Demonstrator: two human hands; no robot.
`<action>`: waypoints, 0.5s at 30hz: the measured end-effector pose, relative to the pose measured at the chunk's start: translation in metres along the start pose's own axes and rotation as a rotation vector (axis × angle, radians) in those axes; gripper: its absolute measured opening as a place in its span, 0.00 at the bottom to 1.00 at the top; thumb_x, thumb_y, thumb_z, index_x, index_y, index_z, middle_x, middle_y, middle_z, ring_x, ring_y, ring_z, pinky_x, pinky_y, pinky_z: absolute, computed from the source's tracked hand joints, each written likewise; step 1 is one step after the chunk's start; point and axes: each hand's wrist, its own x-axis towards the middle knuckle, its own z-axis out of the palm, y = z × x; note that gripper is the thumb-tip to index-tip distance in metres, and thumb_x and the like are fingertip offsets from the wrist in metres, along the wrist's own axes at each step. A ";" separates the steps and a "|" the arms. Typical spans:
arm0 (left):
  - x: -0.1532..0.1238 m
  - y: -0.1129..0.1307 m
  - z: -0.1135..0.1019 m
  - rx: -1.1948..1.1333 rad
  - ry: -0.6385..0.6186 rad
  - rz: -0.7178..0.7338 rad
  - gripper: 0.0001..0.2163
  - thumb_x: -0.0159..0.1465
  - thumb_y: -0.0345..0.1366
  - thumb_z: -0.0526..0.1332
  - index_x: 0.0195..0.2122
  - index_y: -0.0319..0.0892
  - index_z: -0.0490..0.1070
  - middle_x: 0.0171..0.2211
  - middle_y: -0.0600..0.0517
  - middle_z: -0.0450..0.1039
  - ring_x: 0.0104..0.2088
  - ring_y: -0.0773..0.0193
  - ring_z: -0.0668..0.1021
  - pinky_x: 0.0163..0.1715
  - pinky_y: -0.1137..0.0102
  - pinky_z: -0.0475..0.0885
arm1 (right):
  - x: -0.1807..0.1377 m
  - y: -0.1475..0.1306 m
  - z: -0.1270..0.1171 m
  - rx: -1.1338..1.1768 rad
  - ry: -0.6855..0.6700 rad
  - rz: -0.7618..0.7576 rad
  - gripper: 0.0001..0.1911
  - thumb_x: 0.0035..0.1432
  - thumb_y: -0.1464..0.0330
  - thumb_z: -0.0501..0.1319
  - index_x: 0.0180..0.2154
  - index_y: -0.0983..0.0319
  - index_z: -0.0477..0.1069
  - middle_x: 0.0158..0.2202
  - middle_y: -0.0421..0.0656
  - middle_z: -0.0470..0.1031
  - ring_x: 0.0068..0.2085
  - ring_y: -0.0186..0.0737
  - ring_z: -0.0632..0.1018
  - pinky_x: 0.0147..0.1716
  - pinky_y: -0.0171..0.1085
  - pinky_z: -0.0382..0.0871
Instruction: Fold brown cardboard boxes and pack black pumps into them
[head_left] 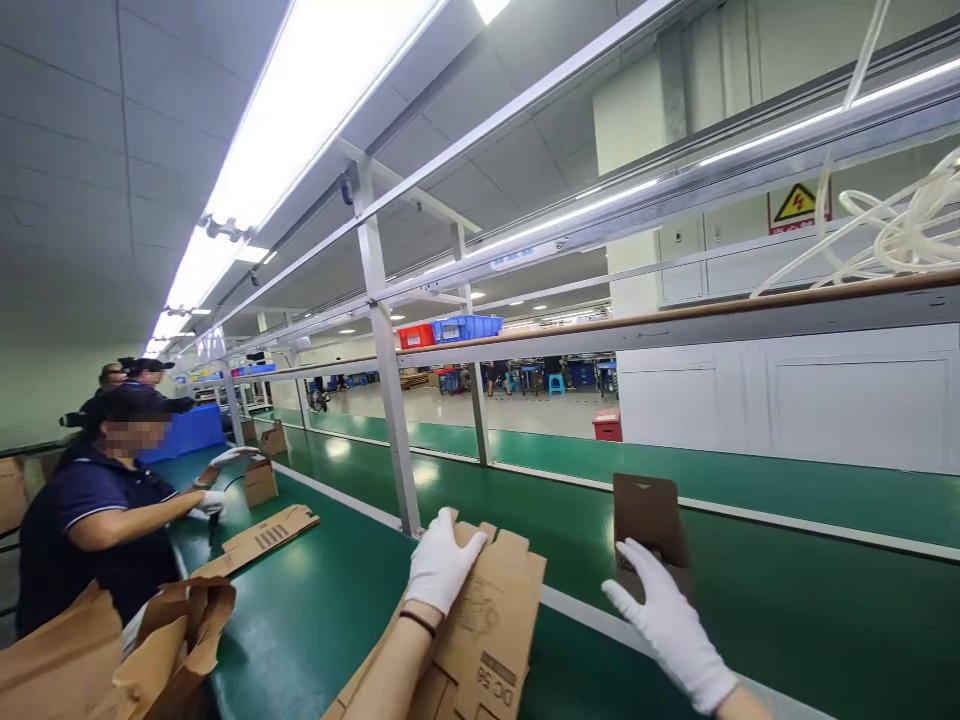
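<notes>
Nearest the camera, a flattened cardboard carton [480,630] printed with dark lettering, lying on the near edge of the green conveyor belt [330,590] and tilted toward the lens. Resting on its upper flaps, the left hand [441,565] in a white glove, fingers [450,530] curled loosely over the top edge, pressing rather than clenching. To the right, the right hand [667,625], also white-gloved, fingers [637,565] spread and reaching up against the lower front of a small upright brown carton [649,525] standing on the belt; touching it or just short of it, cannot tell, and not closed around it. Beyond, a second green belt [750,490] past a white divider rail, a grey aluminium frame post [386,370] rising between the two, long fluorescent strips [300,100] overhead. On the shelf above, a red bin [416,336] and a blue crate [466,327], contents not visible; on the right of that shelf, coiled white tubing [900,230] beneath a yellow hazard sign [797,205]. At far left, a co-worker in a dark polo [82,540] with white-gloved hands near a small erected box [260,482], another flat carton [262,540] beside; brown paper bags [112,650] in the lower left corner.
</notes>
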 end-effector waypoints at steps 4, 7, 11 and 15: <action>-0.032 0.071 -0.009 -0.161 0.088 0.270 0.35 0.60 0.55 0.58 0.62 0.36 0.58 0.62 0.37 0.61 0.63 0.47 0.63 0.61 0.60 0.59 | -0.031 -0.024 0.000 0.585 0.019 -0.021 0.43 0.57 0.43 0.55 0.66 0.58 0.52 0.68 0.49 0.54 0.66 0.56 0.59 0.61 0.54 0.60; -0.066 0.103 -0.012 -0.466 0.028 0.464 0.30 0.64 0.57 0.51 0.56 0.37 0.66 0.56 0.37 0.68 0.59 0.45 0.68 0.58 0.57 0.63 | -0.043 -0.016 -0.010 0.777 0.124 -0.022 0.39 0.61 0.44 0.51 0.66 0.57 0.51 0.68 0.49 0.53 0.66 0.55 0.59 0.62 0.53 0.58; -0.102 0.119 0.007 -0.987 -0.448 0.505 0.30 0.65 0.62 0.46 0.37 0.41 0.75 0.37 0.45 0.78 0.40 0.53 0.78 0.44 0.62 0.73 | -0.045 -0.009 -0.028 0.658 0.335 0.104 0.35 0.58 0.41 0.51 0.58 0.56 0.65 0.68 0.49 0.53 0.67 0.59 0.55 0.65 0.60 0.45; -0.117 0.126 0.040 -1.397 -0.505 0.304 0.30 0.62 0.64 0.51 0.35 0.41 0.75 0.36 0.44 0.77 0.41 0.53 0.78 0.46 0.62 0.72 | -0.048 -0.021 -0.048 0.667 0.408 0.187 0.29 0.51 0.40 0.57 0.40 0.57 0.73 0.66 0.50 0.55 0.64 0.65 0.60 0.62 0.64 0.51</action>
